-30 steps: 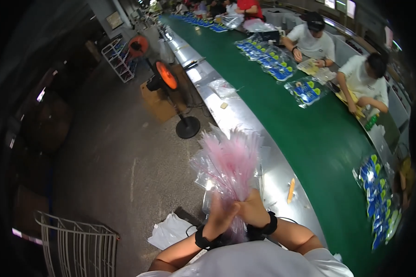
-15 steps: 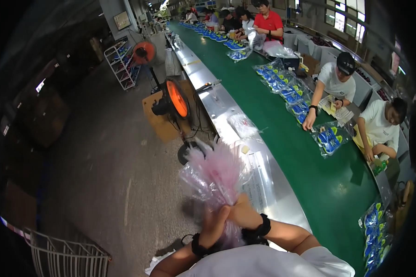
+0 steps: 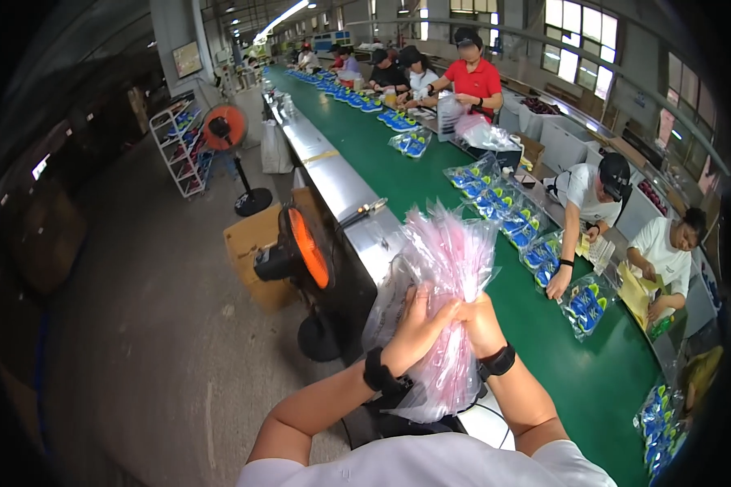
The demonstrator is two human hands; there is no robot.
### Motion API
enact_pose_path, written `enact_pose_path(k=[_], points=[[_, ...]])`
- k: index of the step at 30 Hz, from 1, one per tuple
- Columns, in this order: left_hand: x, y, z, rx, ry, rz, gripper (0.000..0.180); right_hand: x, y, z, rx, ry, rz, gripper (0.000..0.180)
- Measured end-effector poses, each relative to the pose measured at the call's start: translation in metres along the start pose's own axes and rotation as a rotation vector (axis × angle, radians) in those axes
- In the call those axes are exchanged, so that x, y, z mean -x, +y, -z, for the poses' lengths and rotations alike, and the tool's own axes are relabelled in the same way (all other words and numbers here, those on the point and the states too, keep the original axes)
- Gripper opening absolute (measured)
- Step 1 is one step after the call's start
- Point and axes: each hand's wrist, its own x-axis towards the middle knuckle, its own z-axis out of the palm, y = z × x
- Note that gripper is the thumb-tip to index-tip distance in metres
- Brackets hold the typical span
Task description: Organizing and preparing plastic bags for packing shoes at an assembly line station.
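Both of my hands grip one bunch of clear plastic bags [image 3: 451,247] with a pink tint, gathered at its middle and fanned out above and below. My left hand [image 3: 418,331] wraps the bunch from the left, thumb toward the centre. From the right, my right hand [image 3: 481,325] closes round the same gathered part. Each wrist carries a black band. The bunch is raised in front of my chest, over the near side of the metal ledge [image 3: 337,183], hiding part of the ledge and of the green conveyor belt [image 3: 581,390].
Bagged blue-and-yellow shoes [image 3: 586,304] lie along the belt's right side. Two co-workers in white shirts sit there, one's hand [image 3: 559,282] on the belt; a person in a red shirt [image 3: 473,81] stands farther back. Left are an orange fan [image 3: 307,246], a cardboard box [image 3: 256,247] and a shoe rack [image 3: 179,150].
The bunch has risen and moved right in the view, now fanned out more upright. My hands moved up with it, still gripping. The view has shifted, showing more of the far room.
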Motion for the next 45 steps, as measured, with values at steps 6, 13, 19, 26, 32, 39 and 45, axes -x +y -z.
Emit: enact_pose_path(k=[6,13,19,26,32,39,45], points=[[-0.118,-0.069,-0.014,0.182,-0.138,0.117,0.072,-0.106,-0.010,0.028,0.044,0.006,0.083,0.034],[-0.242,-0.079,-0.043,0.365,-0.278,0.116,0.050,-0.205,-0.042,0.067,0.139,0.137,0.115,0.035],[-0.321,-0.086,-0.073,0.167,-0.422,0.244,0.084,-0.271,-0.046,0.122,0.182,0.233,0.122,0.037],[-0.404,-0.136,-0.099,0.207,-0.550,0.297,0.084,-0.351,-0.036,0.166,0.103,0.320,0.157,0.043],[-0.501,-0.199,-0.102,0.451,-0.651,0.371,0.075,-0.451,-0.046,0.172,0.189,0.340,0.019,0.041],[-0.656,-0.222,-0.104,0.616,-0.707,0.335,0.047,-0.595,-0.064,0.229,0.211,0.361,0.010,0.029],[-0.773,-0.241,-0.115,0.589,-0.772,0.301,0.041,-0.703,-0.080,0.251,0.294,0.367,0.100,0.027]])
